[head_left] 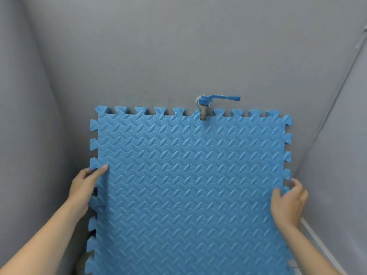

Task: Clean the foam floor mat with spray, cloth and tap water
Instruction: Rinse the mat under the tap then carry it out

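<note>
The fingers of the left hand (84,187) curl round the left edge of the mat (190,185), thumb lying flat on the patterned front, the other fingers tucked behind. The right hand (288,201) pinches the opposite edge the same way — thumb on the front, fingers curled round a tab. Between the two hands the blue foam mat stands upright, facing the person.

Up past the fingertips, the mat's top edge meets the tap (203,113), whose spout sits in a notch between two tabs. The blue lever (224,98) points sideways to the right, and no water is seen running. The mat's face looks dry, though that is hard to tell. No spray or cloth is in view. By my reading the rinse is not yet begun — whether spraying and wiping are done cannot be told. Behind it all is a grey wall (178,46).
</note>
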Available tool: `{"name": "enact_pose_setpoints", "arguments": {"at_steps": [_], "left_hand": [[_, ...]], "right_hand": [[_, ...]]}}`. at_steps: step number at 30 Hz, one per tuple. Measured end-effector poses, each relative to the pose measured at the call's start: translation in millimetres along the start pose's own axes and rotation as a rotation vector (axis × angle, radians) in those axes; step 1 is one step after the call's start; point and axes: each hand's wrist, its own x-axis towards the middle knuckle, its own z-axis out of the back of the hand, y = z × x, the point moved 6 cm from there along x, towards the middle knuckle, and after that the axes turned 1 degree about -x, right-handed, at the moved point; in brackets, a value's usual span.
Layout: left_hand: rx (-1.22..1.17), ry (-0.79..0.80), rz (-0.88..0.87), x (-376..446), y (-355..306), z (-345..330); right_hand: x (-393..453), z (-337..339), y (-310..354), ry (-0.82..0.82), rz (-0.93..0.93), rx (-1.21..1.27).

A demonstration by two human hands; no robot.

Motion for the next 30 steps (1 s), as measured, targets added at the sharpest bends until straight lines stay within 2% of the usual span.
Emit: {"name": "enact_pose_setpoints", "arguments": {"at_steps": [6, 8, 10, 12, 14, 15, 17, 18, 21, 24, 27, 30], "left_hand": [[0.158, -0.062, -0.277, 32.2, -61.2, -12.6], [0.364, -0.091, -0.410, 32.4, -85.0, -23.4], [0.585, -0.144, -0.572, 23.8, -113.3, -38.1], [0.763, -0.132, -0.770, 11.2, -141.5, -54.7], [0.949, -0.040, -0.940, 7.0, -163.6, -73.2], [1.034, 0.019, -0.963, 8.9, -171.6, -78.7], [1.152, 0.095, -0.939, 11.9, -185.9, -84.0], [1.178, 0.110, -0.929, 13.0, -192.6, -85.1], [1.147, 0.055, -0.886, 21.9, -212.7, -79.9], [0.910, -0.077, -0.639, 33.6, -201.8, -44.9], [0.647, 0.046, -0.337, 40.1, -165.8, -28.4], [0.426, 0.112, -0.238, 39.8, -141.6, -28.7]], "right_hand": [[23.9, -8.0, 164.7, -0.013, 0.455, 0.114], [25.7, -3.3, 224.7, -0.038, 0.623, 0.142], [25.3, -3.8, 276.0, -0.047, 0.800, 0.036], [22.3, -17.8, 314.4, 0.060, 0.938, -0.150], [14.6, -39.9, 331.3, 0.278, 0.979, -0.378], [9.7, -50.5, 334.0, 0.391, 0.971, -0.510], [7.2, -63.9, 331.9, 0.575, 0.884, -0.657], [6.9, -66.5, 331.1, 0.612, 0.865, -0.673], [7.7, -68.2, 332.3, 0.536, 0.910, -0.719], [4.6, -70.0, 331.5, 0.488, 0.972, -0.734], [3.8, -69.2, 331.6, 0.462, 1.001, -0.726], [6.4, -71.9, 330.9, 0.451, 1.015, -0.727]]}}
